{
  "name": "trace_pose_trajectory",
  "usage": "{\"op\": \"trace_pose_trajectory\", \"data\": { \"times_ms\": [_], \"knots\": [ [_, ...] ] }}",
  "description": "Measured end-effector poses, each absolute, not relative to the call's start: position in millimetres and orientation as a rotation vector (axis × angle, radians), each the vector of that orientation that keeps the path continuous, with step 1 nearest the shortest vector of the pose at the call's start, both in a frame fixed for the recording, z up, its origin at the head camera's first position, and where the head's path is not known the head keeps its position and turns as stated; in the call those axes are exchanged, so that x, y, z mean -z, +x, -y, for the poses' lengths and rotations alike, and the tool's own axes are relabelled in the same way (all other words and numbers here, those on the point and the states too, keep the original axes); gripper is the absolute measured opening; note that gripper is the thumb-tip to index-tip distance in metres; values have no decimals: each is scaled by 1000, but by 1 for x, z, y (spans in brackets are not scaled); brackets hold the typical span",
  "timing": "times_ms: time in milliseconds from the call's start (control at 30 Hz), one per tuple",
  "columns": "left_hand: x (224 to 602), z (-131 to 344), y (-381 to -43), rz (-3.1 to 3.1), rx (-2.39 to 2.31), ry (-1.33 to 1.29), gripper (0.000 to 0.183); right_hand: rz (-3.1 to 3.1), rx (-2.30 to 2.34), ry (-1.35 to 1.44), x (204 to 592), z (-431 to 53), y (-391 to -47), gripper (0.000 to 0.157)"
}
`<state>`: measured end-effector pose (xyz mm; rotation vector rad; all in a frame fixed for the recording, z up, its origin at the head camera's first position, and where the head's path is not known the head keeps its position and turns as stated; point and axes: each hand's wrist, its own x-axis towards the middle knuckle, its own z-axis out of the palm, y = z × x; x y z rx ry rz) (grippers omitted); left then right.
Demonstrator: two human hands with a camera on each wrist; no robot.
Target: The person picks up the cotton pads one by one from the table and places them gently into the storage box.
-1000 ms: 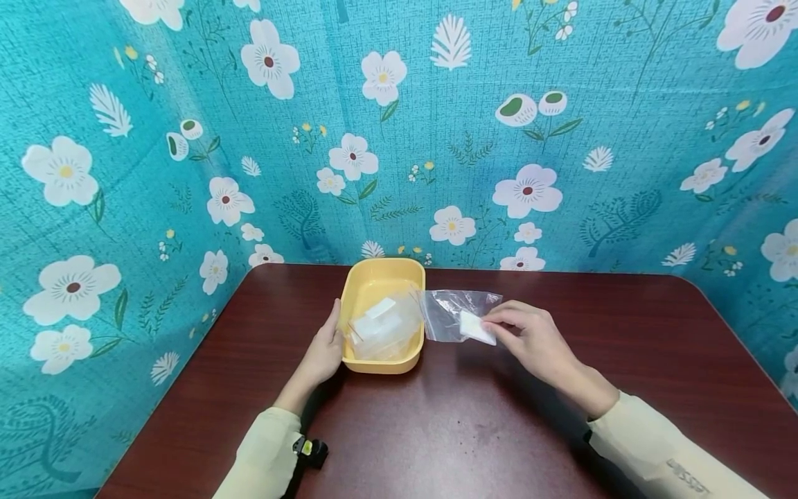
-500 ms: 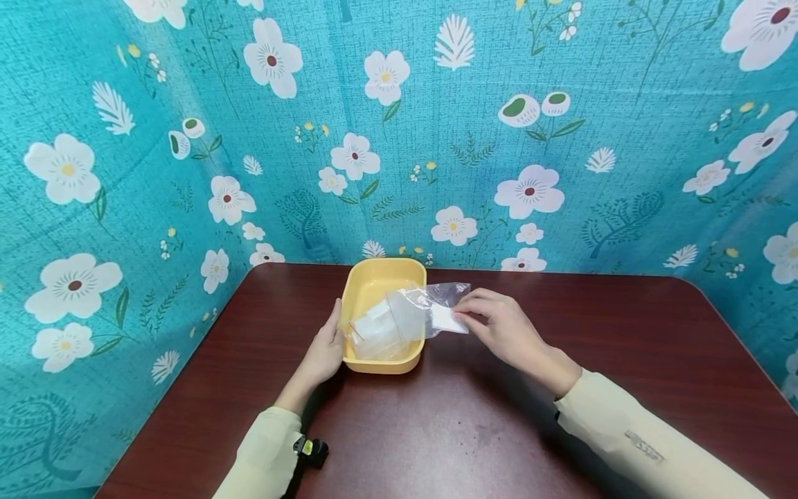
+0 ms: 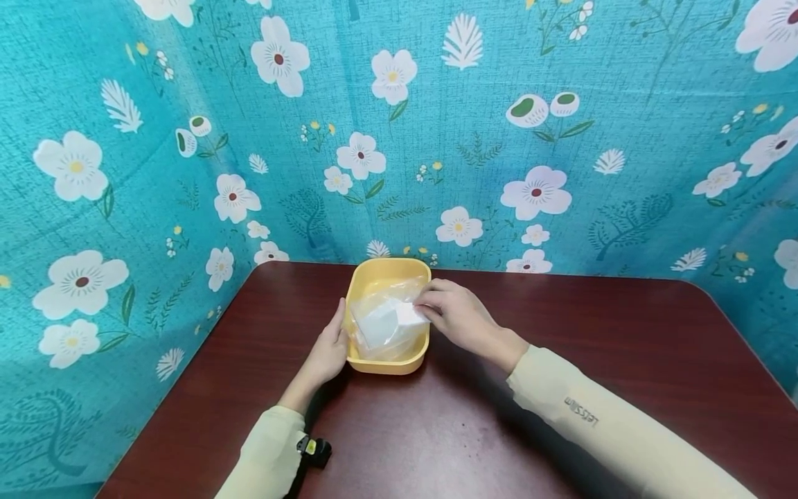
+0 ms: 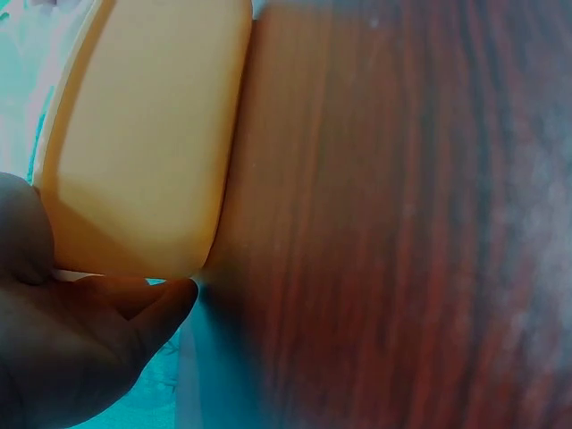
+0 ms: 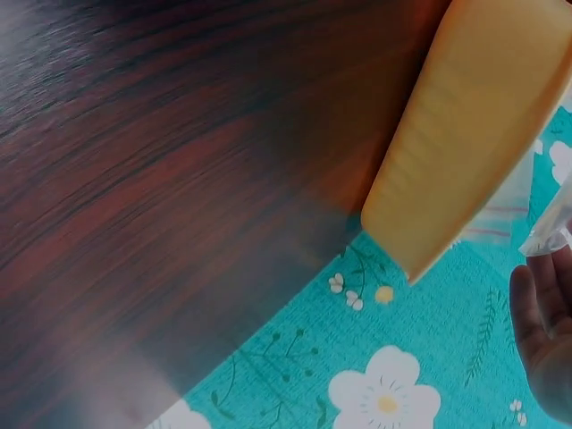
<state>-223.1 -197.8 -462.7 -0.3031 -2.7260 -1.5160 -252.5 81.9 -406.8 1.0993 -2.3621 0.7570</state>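
My left hand (image 3: 326,353) holds the left side of a yellow plastic basin (image 3: 388,367), thumb at the rim. In the left wrist view, its fingers (image 4: 165,313) lie against the outer wall. My right hand (image 3: 461,317) is over the basin's right rim and pinches a white flat piece (image 3: 411,314) in a clear zip bag. Other clear bags (image 3: 378,339) with whitish contents lie in the basin beneath it; how many is unclear. In the right wrist view, part of the clear bag (image 5: 550,223) shows above the right fingers.
The basin stands on a dark red-brown table (image 3: 592,346), near its back edge. Behind it hangs a teal flowered cloth (image 3: 474,138). A small black device (image 3: 318,452) is strapped at the left wrist.
My right hand has moved left with the bag, from beside the basin to over its right rim. The left hand stays at the basin's left side.
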Motion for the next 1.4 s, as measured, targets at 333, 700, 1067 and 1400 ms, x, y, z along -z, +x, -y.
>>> {"op": "trace_pose_trajectory", "data": {
  "times_ms": [333,700,1067,1400],
  "knots": [
    [460,197,-223,2734,1521,-286,63,2384,-689,1131,409,-70,-254,12],
    [462,199,-223,2711,1492,-292,62,2421,-640,1137,411,-64,-256,11],
    [463,199,-225,2718,1514,-309,63,2422,-593,1147,418,-61,-263,11],
    [466,201,-226,2730,1493,-302,63,2445,-585,1148,418,-64,-260,11]
  ]
}}
